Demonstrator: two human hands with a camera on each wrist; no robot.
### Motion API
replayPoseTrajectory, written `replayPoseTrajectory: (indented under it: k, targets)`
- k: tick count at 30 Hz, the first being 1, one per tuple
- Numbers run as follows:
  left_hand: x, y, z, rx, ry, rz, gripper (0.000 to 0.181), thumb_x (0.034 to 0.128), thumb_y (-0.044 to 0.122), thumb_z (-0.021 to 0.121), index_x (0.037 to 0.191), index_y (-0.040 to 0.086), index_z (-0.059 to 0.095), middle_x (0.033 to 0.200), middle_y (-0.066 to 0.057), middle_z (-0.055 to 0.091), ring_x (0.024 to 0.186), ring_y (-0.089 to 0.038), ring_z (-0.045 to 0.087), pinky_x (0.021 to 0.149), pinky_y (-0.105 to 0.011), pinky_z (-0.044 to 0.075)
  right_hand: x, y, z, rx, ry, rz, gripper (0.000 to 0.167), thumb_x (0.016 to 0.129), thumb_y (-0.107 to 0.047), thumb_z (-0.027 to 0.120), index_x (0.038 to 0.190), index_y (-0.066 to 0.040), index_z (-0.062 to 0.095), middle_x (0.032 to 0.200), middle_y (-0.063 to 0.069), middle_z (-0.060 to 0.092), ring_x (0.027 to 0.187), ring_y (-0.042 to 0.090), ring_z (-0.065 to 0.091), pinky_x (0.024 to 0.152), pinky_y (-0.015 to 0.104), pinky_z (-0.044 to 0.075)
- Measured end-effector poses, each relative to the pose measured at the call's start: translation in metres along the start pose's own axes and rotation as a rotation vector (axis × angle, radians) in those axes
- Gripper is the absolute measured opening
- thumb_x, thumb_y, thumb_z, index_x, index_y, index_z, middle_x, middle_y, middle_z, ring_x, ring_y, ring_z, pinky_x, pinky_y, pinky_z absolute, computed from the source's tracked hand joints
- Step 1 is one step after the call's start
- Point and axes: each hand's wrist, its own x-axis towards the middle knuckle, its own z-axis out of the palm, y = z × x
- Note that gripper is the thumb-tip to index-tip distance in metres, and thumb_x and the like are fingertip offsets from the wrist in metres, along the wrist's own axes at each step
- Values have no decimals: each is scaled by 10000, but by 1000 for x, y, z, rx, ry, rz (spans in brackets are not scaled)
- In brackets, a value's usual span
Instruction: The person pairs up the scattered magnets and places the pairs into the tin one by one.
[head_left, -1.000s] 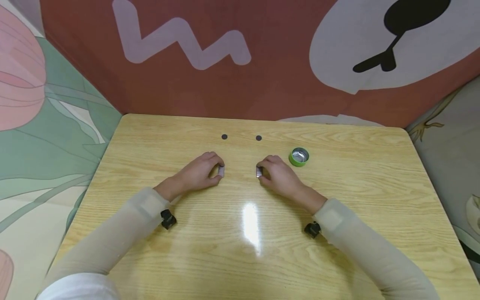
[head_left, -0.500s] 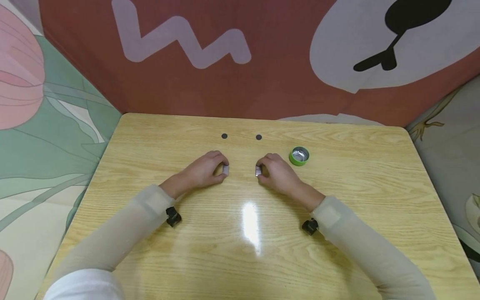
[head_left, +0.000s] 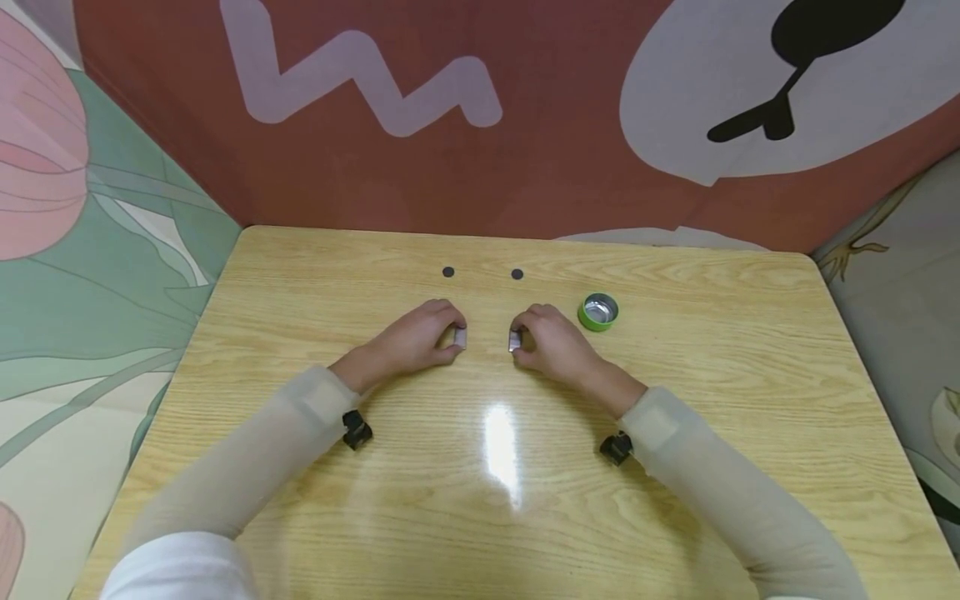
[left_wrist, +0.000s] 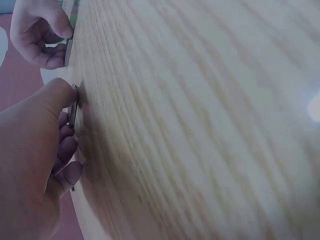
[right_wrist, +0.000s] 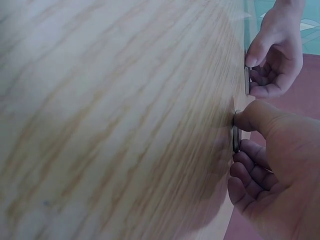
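Between thumb and forefinger, my left hand [head_left: 415, 337] pinches a small flat silvery rectangular piece [head_left: 461, 337], low at the table surface. A similar silvery piece [head_left: 515, 341] is pinched by my right hand [head_left: 556, 345], facing the first across a narrow gap. Edge-on, the left piece [left_wrist: 73, 107] looks thin and dark in the left wrist view. The right wrist view gives the right piece [right_wrist: 236, 132] the same thin look. What exactly these pieces are cannot be told. Fingers cover their ends.
Two small dark discs, a left one [head_left: 448, 272] and a right one [head_left: 517, 274], lie beyond the hands. A round green tin [head_left: 598, 312] with a silvery inside stands right of the right hand. The wooden table [head_left: 480, 533] meets a reddish-brown wall at its far edge.
My left hand has moved right with its piece, narrowing the gap. The right hand has shifted very slightly left. The discs and the tin keep their places.
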Motion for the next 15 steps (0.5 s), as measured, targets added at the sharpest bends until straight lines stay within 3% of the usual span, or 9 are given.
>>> replayPoseTrajectory:
  k: [15]
  targets:
    - [10,5,1,9,-5,16,337,939,217,731,1200,18,654,1171,-101,636,1142,-252,579,1010,-372,480,6,-2,-2,-8,-28,8,350,802,-128,800,1098,30,698,1028,111,669,992,260,601,907,384,518]
